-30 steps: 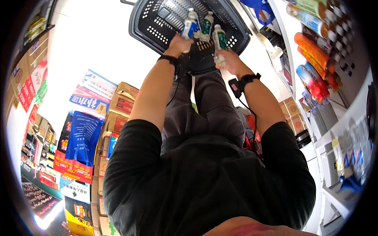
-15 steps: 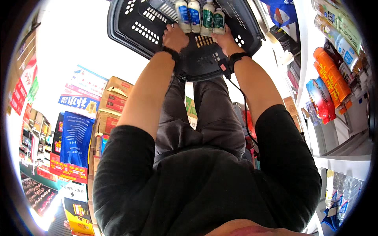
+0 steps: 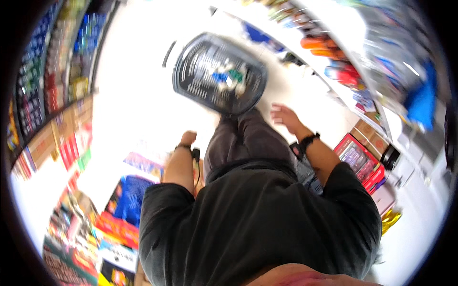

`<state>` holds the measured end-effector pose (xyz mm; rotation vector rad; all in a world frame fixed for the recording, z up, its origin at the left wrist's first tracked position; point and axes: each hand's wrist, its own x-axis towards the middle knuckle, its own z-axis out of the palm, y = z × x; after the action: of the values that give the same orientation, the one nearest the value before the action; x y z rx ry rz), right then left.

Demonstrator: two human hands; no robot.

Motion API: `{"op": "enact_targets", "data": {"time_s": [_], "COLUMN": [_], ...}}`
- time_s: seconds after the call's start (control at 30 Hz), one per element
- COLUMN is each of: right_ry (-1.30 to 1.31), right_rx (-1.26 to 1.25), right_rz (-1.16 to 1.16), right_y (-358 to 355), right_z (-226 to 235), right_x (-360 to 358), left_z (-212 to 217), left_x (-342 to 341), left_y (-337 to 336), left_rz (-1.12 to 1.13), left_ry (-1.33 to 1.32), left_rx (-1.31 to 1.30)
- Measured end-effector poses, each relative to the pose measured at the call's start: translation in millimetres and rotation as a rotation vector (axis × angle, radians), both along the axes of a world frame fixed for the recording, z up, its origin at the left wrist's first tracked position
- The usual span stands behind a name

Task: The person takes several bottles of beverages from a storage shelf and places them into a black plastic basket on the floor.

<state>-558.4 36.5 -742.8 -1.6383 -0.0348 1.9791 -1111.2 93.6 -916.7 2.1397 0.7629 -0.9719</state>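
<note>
A black plastic shopping basket [image 3: 191, 66] stands on the pale floor just ahead of my legs. Several small bottles [image 3: 228, 78] lie inside it, blurred by motion. My right hand [image 3: 283, 116] hangs apart from the basket's near right rim, fingers spread and holding nothing; a dark watch sits on that wrist. My left hand [image 3: 188, 138] is down beside my left thigh, well back from the basket, fingers curled with nothing seen in them. A dark band and a black cord hang at that wrist.
Shelves on the right carry orange bottles [image 3: 317, 43] and red bottles [image 3: 341, 76]. A red carton [image 3: 355, 155] stands by my right elbow. Cardboard boxes [image 3: 43, 140], blue packs [image 3: 126, 200] and stocked shelves [image 3: 28, 95] line the left.
Both hands have let go of the basket and pulled back toward my body. The basket now rests on the floor farther away, and the view has swung and blurred.
</note>
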Motion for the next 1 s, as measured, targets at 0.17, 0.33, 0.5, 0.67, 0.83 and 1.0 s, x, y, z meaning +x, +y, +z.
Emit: {"op": "enact_targets", "data": {"time_s": [0.17,0.33,0.5,0.67,0.83,1.0], "right_ry": [-0.170,-0.587,-0.800,-0.843,-0.701,-0.966], "right_rx": [0.195,0.675,1.033,1.259,1.443,1.148], "right_rz": [-0.332,-0.760,-1.008,-1.018,-1.067,-1.177], "right_y": [-69.5,-152.9,-204.8,-226.4,-187.2,-120.0], "right_z": [225.9,365.9,458.0,534.8,617.8,640.7], "right_x": [63.6,139.1,192.2,287.1,434.0,592.5], "left_z": [75.1,188.5,453.1,666.6,804.3,895.4], "left_x": [14.6,186.0,421.9,599.0,791.0,1003.4], "left_y": [76.8,157.6,144.7,23.7,-82.0,-97.1], "left_rz": [-0.190,0.911,0.438,-0.026,-0.430,-0.550], "left_ry": [0.048,-0.302,-0.654,-1.082,-1.718,-1.674], "left_rx": [0.108,-0.218,-0.456,-0.589,0.209,0.816]}}
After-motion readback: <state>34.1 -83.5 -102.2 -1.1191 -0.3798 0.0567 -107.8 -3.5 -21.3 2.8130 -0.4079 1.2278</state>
